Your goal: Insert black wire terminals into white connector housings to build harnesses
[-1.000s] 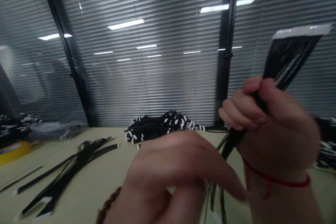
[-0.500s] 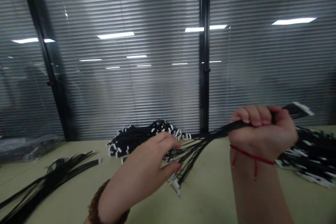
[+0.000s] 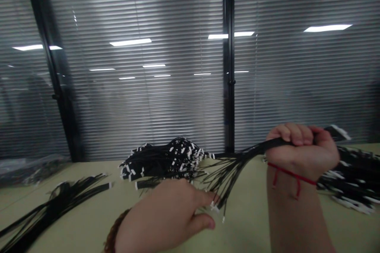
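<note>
1. A bundle of flat black cables (image 3: 234, 170) stretches just above the table, gathered tight at one end and fanned loose at the other. That's one bundle, with too many strands to count from here, and its white-tipped ends (image 3: 215, 206) splay toward the nearer hand.
2. The right hand (image 3: 299, 150) has its fingers curled shut around the gathered end, and a white-edged end (image 3: 338, 132) pokes out past the fist. Held taut like this, the strands seem able to hang apart and be reached singly.
3. The left hand (image 3: 163, 215) sits at the loose end with its fingers parted. Its index finger (image 3: 208, 197) and thumb (image 3: 206, 223) are on either side of the white tips, though I can't tell whether they're pinching a strand or merely touching. (Two wristbands: wooden beads (image 3: 114, 233) on the left, a red string (image 3: 292, 178) on the right.)
4. Three more lots of cable lie on the pale table (image 3: 246, 225): a heap (image 3: 160, 162) behind the hands, a heap (image 3: 350, 178) to the right, and a looser bunch (image 3: 56, 201) to the left, perhaps set apart as separate batches.
5. Beyond them stands a glass partition with blinds (image 3: 133, 99).
</note>
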Motion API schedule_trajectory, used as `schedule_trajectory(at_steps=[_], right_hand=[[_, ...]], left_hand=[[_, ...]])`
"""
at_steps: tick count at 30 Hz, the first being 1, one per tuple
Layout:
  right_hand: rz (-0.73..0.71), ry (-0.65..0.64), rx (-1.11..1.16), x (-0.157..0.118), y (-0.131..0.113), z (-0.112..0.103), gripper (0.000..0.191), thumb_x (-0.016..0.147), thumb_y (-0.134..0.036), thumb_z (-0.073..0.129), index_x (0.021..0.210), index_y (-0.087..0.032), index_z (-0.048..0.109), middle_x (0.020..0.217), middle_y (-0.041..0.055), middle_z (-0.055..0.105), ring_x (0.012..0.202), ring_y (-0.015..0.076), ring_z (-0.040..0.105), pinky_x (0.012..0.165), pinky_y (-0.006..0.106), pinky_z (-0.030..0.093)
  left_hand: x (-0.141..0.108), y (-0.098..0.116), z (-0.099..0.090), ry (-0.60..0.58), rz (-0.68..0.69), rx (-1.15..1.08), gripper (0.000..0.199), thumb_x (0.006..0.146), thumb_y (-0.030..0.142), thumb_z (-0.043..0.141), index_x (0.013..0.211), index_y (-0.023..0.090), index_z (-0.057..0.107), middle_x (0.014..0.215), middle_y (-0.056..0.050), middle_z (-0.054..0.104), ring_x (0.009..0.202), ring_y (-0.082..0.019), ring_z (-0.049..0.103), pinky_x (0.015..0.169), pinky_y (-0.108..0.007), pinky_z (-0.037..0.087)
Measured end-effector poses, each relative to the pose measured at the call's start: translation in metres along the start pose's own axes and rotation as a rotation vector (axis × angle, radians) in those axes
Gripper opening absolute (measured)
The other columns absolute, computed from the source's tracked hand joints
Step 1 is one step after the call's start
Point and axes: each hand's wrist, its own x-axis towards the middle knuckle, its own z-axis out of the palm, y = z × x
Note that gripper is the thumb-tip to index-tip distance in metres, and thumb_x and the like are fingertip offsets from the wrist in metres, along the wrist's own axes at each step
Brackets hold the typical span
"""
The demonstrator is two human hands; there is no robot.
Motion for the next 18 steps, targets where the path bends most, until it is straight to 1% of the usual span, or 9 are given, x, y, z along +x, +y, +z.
schedule_trajectory(at_steps=[4,6,8,10,12,14,15,16,18], right_hand=[[0.006,-0.081,-0.033,-0.005,0.001,0.006,0.033,0.087,-0.019,0.046,0.055,-0.017,0.037,0.046,-0.0071,0.026,0.042,0.0062,0.025,0.044,0.018,0.031],[0.006,-0.114,-0.045,-0.005,0.005,0.01,0.03,0.079,-0.016,0.052,0.053,-0.017,0.037,0.044,-0.0071,0.023,0.04,0.0055,0.02,0.042,0.017,0.028],[0.011,-0.14,-0.069,-0.004,0.011,0.013,0.023,0.07,-0.016,0.058,0.054,-0.017,0.041,0.044,-0.0072,0.021,0.04,0.0048,0.017,0.04,0.018,0.026],[0.013,-0.155,-0.106,-0.003,0.018,0.016,0.019,0.064,-0.021,0.064,0.058,-0.017,0.047,0.046,-0.0068,0.024,0.041,0.0051,0.021,0.04,0.018,0.027],[0.002,-0.163,-0.158,-0.004,0.026,0.018,0.02,0.065,-0.029,0.067,0.062,-0.017,0.051,0.049,-0.0049,0.032,0.046,0.0071,0.032,0.045,0.02,0.033],[-0.012,-0.178,-0.221,-0.008,0.035,0.02,0.023,0.07,-0.036,0.065,0.063,-0.018,0.054,0.053,-0.0026,0.041,0.053,0.0098,0.043,0.051,0.023,0.04],[-0.007,-0.191,-0.262,-0.01,0.039,0.021,0.024,0.073,-0.039,0.063,0.064,-0.018,0.055,0.055,-0.0015,0.045,0.055,0.0112,0.046,0.052,0.024,0.041],[0.008,-0.206,-0.305,-0.013,0.043,0.021,0.024,0.076,-0.041,0.061,0.066,-0.019,0.056,0.057,-0.0006,0.049,0.057,0.0123,0.05,0.051,0.024,0.041],[0.062,-0.245,-0.399,-0.017,0.05,0.021,0.027,0.079,-0.044,0.058,0.071,-0.018,0.057,0.06,0.0009,0.055,0.057,0.0133,0.053,0.043,0.023,0.038]], left_hand=[[0.001,-0.007,0.001,-0.086,-0.002,0.198,0.035,0.074,0.039,0.065,0.106,0.029,0.061,0.072,-0.002,0.068,0.067,-0.026,0.063,0.052,-0.029,0.038],[0.001,-0.013,-0.007,-0.083,0.047,0.178,0.023,0.073,0.038,0.066,0.093,0.024,0.063,0.07,-0.001,0.064,0.065,-0.022,0.061,0.052,-0.028,0.039],[0.0,-0.022,-0.02,0.006,0.094,0.044,0.011,0.076,0.031,0.064,0.076,0.02,0.062,0.078,-0.001,0.06,0.067,-0.018,0.057,0.056,-0.025,0.041],[-0.003,-0.032,-0.032,0.247,0.118,-0.161,0.01,0.079,0.022,0.06,0.069,0.019,0.061,0.089,-0.003,0.056,0.077,-0.016,0.055,0.066,-0.025,0.043],[-0.005,-0.041,-0.04,0.591,0.143,-0.439,0.011,0.076,0.014,0.06,0.066,0.018,0.063,0.092,-0.005,0.055,0.088,-0.018,0.052,0.076,-0.026,0.043],[-0.007,-0.046,-0.043,0.926,0.163,-0.807,0.008,0.068,0.011,0.065,0.062,0.016,0.066,0.086,-0.005,0.057,0.09,-0.019,0.051,0.078,-0.025,0.043],[-0.007,-0.047,-0.043,1.052,0.168,-0.978,0.007,0.064,0.01,0.066,0.062,0.016,0.066,0.085,-0.004,0.058,0.088,-0.018,0.053,0.076,-0.024,0.044],[-0.007,-0.047,-0.043,1.148,0.174,-1.117,0.007,0.062,0.009,0.066,0.062,0.016,0.067,0.083,-0.003,0.06,0.084,-0.017,0.054,0.073,-0.024,0.046],[-0.007,-0.047,-0.044,1.243,0.171,-1.273,0.01,0.065,0.01,0.061,0.065,0.018,0.066,0.08,0.0,0.062,0.077,-0.015,0.056,0.07,-0.024,0.049]])
